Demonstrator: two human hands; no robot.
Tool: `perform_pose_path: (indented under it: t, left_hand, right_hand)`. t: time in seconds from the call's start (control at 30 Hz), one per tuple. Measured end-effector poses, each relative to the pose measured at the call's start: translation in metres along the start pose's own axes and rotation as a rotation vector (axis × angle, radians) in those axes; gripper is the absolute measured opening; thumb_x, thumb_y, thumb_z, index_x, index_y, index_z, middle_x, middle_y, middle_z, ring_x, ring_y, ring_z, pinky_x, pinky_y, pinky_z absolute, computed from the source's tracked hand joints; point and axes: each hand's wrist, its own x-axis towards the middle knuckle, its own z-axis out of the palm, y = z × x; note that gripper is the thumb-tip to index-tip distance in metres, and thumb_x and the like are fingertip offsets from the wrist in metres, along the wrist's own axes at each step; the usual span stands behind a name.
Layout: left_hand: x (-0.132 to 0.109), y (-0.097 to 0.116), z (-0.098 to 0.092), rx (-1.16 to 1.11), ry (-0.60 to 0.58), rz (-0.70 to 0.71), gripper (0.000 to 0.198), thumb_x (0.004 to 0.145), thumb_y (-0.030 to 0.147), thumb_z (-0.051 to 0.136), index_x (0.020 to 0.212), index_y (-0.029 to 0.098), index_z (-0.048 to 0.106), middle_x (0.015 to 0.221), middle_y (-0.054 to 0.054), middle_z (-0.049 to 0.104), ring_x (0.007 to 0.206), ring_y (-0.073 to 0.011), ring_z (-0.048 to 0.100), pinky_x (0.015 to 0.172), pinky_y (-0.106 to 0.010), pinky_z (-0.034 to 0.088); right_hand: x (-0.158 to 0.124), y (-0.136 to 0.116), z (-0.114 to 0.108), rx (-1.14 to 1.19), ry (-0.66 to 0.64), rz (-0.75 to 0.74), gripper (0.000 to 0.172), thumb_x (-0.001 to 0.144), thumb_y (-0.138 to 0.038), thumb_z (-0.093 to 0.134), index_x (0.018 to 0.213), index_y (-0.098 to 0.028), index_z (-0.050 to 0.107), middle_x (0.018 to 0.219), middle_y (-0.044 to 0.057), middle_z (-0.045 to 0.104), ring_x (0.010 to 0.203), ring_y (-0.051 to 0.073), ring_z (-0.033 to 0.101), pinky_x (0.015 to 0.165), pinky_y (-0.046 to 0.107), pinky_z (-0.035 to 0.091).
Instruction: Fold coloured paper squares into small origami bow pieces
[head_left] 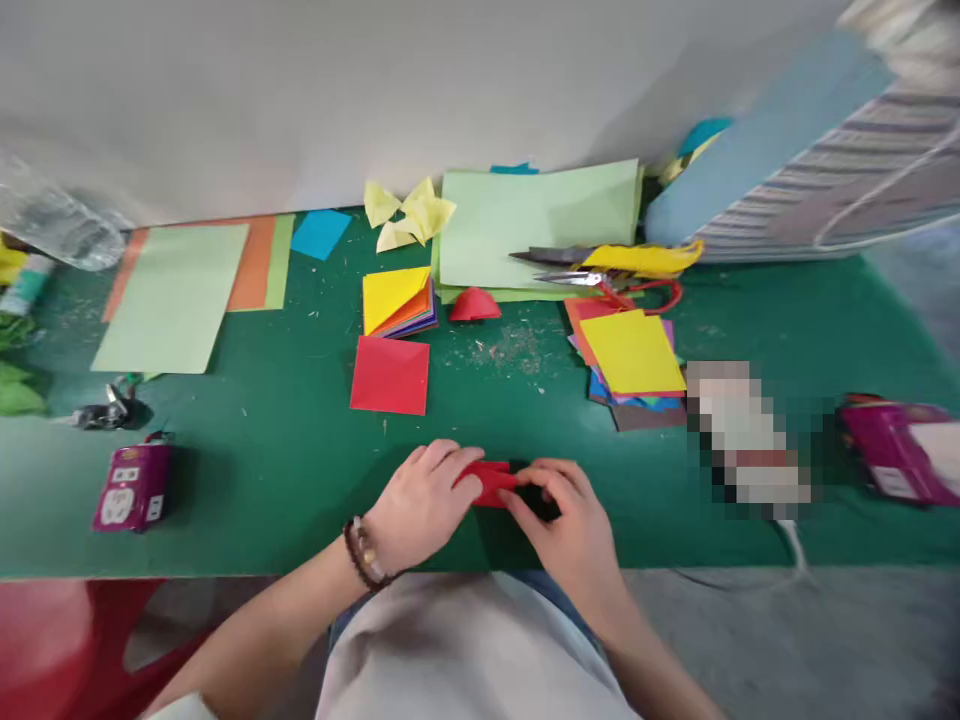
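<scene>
A piece of red folded paper (491, 484) lies between my two hands near the front edge of the green table. My left hand (427, 490) is closed on its left end, thumb and fingers together. At the right end, my right hand (562, 500) pinches the paper between thumb and index finger. Part of the paper is hidden under my left fingers. Beyond my left hand rests a flat red paper square (390, 375). A small folded red paper piece (475, 304) sits farther back, next to a stack of coloured squares (397, 300) topped with yellow.
Red-handled scissors (637, 290) and yellow-handled pliers (600, 257) lie on pale green sheets (532, 215). Another square-paper stack (634, 355) is at right, near a blurred-out object (750, 435). Purple boxes (133, 485) stand at both sides. Yellow folded pieces (412, 212) are at the back.
</scene>
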Motion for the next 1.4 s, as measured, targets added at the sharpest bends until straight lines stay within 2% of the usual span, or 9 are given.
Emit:
perform_pose_path:
  t: [0.13,0.27,0.47,0.63,0.77,0.93,1.1,1.2,1.4]
  left_hand:
    - [0.002,0.01,0.0,-0.01,0.118,0.014,0.013,0.094,0.013,0.047,0.091,0.015,0.06,0.113,-0.004,0.066,0.104,-0.0191,0.056,0.082,-0.033,0.05]
    - [0.004,0.014,0.001,-0.045,0.168,0.095,0.017,0.095,0.014,0.046,0.102,0.015,0.062,0.112,-0.005,0.066,0.108,-0.0182,0.057,0.089,-0.033,0.051]
    - [0.003,0.009,0.006,-0.145,0.146,0.243,0.024,0.095,0.015,0.045,0.082,0.014,0.064,0.121,-0.008,0.063,0.122,-0.0177,0.052,0.103,-0.029,0.046]
    - [-0.005,0.001,0.004,-0.103,0.075,0.289,0.023,0.096,0.016,0.046,0.084,0.014,0.065,0.12,-0.005,0.066,0.126,-0.0188,0.051,0.106,-0.031,0.045]
    - [-0.015,-0.003,0.004,-0.064,0.061,0.278,0.02,0.096,0.016,0.047,0.088,0.015,0.065,0.115,-0.004,0.069,0.125,-0.0186,0.053,0.107,-0.035,0.043]
    - [-0.02,-0.004,0.005,0.011,0.026,0.292,0.02,0.096,0.015,0.046,0.086,0.016,0.063,0.116,-0.005,0.068,0.126,-0.0213,0.051,0.115,-0.055,0.026]
    - [-0.019,0.001,0.006,0.056,0.017,0.256,0.019,0.095,0.013,0.046,0.088,0.017,0.064,0.111,-0.005,0.069,0.123,-0.0206,0.054,0.116,-0.061,0.016]
    - [-0.018,0.001,0.006,0.037,0.024,0.231,0.018,0.095,0.016,0.048,0.098,0.017,0.065,0.117,-0.006,0.067,0.124,-0.0215,0.053,0.116,-0.059,0.021]
    - [-0.027,-0.002,0.014,-0.03,0.015,0.19,0.027,0.096,0.02,0.046,0.116,0.012,0.062,0.122,-0.006,0.066,0.124,-0.0209,0.053,0.11,-0.037,0.041]
  right_hand:
    - [-0.008,-0.012,-0.008,0.098,0.051,-0.017,0.008,0.085,-0.026,0.062,0.082,-0.022,0.056,0.087,0.003,0.054,0.077,0.016,0.057,0.063,0.03,0.05]
    - [-0.02,-0.013,-0.017,0.038,0.065,-0.124,0.004,0.085,-0.022,0.061,0.088,-0.023,0.059,0.098,0.006,0.054,0.087,0.018,0.058,0.072,0.033,0.052]
    - [-0.025,0.007,-0.03,-0.095,-0.226,-0.393,0.041,0.083,-0.031,0.062,0.122,-0.02,0.056,0.129,0.015,0.049,0.105,0.027,0.055,0.082,0.043,0.052]
    - [-0.021,0.023,-0.028,-0.212,-0.144,-0.5,0.021,0.086,-0.016,0.057,0.105,-0.022,0.065,0.129,0.012,0.052,0.102,0.026,0.057,0.081,0.042,0.051]
    - [-0.016,0.026,-0.025,-0.22,-0.107,-0.535,0.013,0.086,-0.019,0.061,0.098,-0.02,0.067,0.127,0.013,0.058,0.109,0.028,0.055,0.085,0.042,0.049]
    - [-0.011,0.025,-0.025,-0.214,-0.134,-0.597,0.012,0.09,-0.022,0.059,0.098,-0.022,0.067,0.119,0.007,0.067,0.115,0.026,0.055,0.088,0.04,0.044]
    - [-0.008,0.03,-0.024,-0.232,-0.139,-0.633,0.011,0.09,-0.025,0.059,0.097,-0.024,0.067,0.115,0.004,0.069,0.116,0.024,0.056,0.087,0.038,0.045]
    - [-0.005,0.034,-0.023,-0.209,-0.122,-0.669,0.017,0.088,-0.024,0.062,0.105,-0.022,0.065,0.113,0.005,0.07,0.116,0.024,0.057,0.086,0.037,0.047]
    - [-0.001,0.041,-0.019,-0.159,-0.119,-0.689,0.02,0.088,-0.024,0.062,0.108,-0.023,0.065,0.106,0.004,0.073,0.112,0.021,0.061,0.084,0.035,0.05]
